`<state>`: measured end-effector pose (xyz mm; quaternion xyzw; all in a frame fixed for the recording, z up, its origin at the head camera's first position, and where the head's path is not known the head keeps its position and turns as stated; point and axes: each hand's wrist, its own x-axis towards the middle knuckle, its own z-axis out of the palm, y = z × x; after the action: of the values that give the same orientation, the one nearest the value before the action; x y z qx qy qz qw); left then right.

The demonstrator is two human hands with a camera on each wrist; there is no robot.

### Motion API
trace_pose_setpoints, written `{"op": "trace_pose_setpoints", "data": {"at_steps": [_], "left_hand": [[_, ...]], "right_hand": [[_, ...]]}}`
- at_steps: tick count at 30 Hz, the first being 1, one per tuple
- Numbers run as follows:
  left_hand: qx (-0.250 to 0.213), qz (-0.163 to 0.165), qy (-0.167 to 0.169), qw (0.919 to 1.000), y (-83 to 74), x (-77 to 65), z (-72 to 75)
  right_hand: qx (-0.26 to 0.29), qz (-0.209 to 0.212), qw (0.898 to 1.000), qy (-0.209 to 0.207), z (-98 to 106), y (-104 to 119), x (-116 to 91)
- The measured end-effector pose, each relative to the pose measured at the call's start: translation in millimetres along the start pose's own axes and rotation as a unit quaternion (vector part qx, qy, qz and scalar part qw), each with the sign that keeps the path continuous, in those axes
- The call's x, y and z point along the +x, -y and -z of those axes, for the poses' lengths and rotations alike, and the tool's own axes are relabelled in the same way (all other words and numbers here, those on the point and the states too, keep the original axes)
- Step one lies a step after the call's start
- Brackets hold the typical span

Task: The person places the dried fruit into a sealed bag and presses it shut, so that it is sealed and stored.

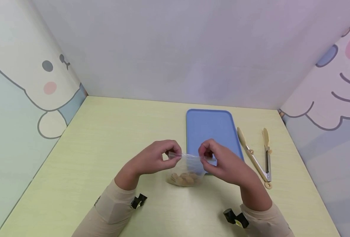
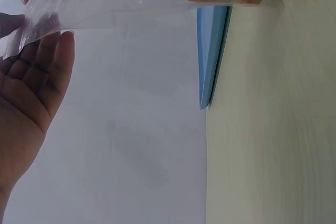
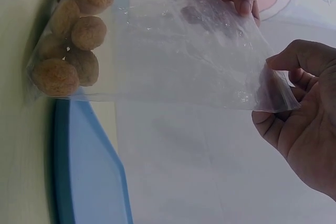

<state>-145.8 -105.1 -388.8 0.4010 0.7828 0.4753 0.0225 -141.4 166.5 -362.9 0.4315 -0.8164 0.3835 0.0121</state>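
Observation:
A clear plastic zip bag (image 1: 189, 166) stands upright on the table in front of me. Several brown, roundish, rough-skinned pieces, perhaps walnuts (image 3: 88, 33), lie at its bottom; their exact kind is unclear. With thumb and fingers my left hand (image 1: 160, 157) pinches the left end of the bag's top edge. The right end of that edge is pinched by my right hand (image 1: 222, 163). In the right wrist view, the right thumb (image 3: 302, 57) presses the film against the fingers behind it. Between the hands the top edge runs nearly straight; whether the seal is closed cannot be told.
Behind the bag and to its right lies a blue tray (image 1: 210, 126), partly covered by my right hand. Metal tongs with beige tips (image 1: 256, 161) lie spread to the right of the tray. A pale wall (image 1: 175, 52) rises behind the yellowish table (image 1: 110, 125).

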Motion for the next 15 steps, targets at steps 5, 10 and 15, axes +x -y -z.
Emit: {"op": "trace_pose_setpoints", "data": {"at_steps": [5, 10, 15], "left_hand": [[0.012, -0.002, 0.0, 0.9999, -1.2, 0.0, -0.6], [0.029, -0.005, -0.001, 0.9996, -3.5, 0.0, -0.4], [0.027, -0.001, -0.002, 0.9996, -4.6, 0.4, -1.3]], "right_hand": [[0.0, 0.001, 1.0, -0.003, -1.6, 1.1, 0.3], [0.001, 0.008, 1.0, -0.009, -3.0, 1.1, 0.3], [-0.006, 0.014, 1.0, -0.016, -4.3, 1.4, 0.9]]}}
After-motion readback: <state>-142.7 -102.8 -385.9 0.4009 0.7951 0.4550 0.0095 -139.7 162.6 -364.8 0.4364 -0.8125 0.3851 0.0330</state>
